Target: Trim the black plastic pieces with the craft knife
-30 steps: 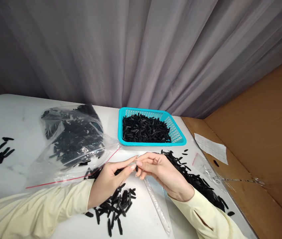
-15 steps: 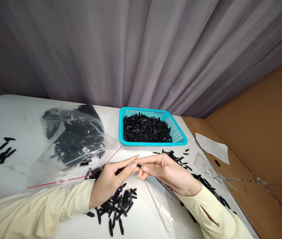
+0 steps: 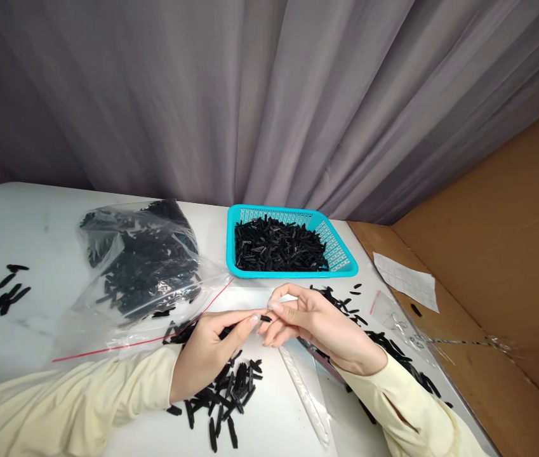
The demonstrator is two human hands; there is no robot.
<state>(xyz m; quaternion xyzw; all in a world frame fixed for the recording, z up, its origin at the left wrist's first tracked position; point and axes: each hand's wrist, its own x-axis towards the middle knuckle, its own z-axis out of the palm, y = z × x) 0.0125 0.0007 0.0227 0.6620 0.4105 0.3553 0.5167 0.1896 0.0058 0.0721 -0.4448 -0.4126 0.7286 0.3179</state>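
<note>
My left hand (image 3: 207, 352) and my right hand (image 3: 319, 327) meet fingertip to fingertip above the white table (image 3: 40, 222). Between them they pinch one small black plastic piece (image 3: 265, 318). Under my left hand lies a loose pile of black pieces (image 3: 224, 397). A second heap of black pieces (image 3: 393, 358) lies under and behind my right wrist. Both arms wear pale yellow sleeves.
A turquoise basket (image 3: 343, 257) filled with black pieces stands behind the hands. To the left lies a clear zip bag (image 3: 140, 273) of black pieces, and a few more black pieces (image 3: 2, 289) at the far left. A cardboard wall (image 3: 502, 254) with a paper slip (image 3: 407, 279) closes the right side. A narrow clear bag (image 3: 305, 397) lies near my right forearm.
My right hand has lifted its fingers and curled them, shifting its grip on the small black piece. My left hand has stayed nearly still.
</note>
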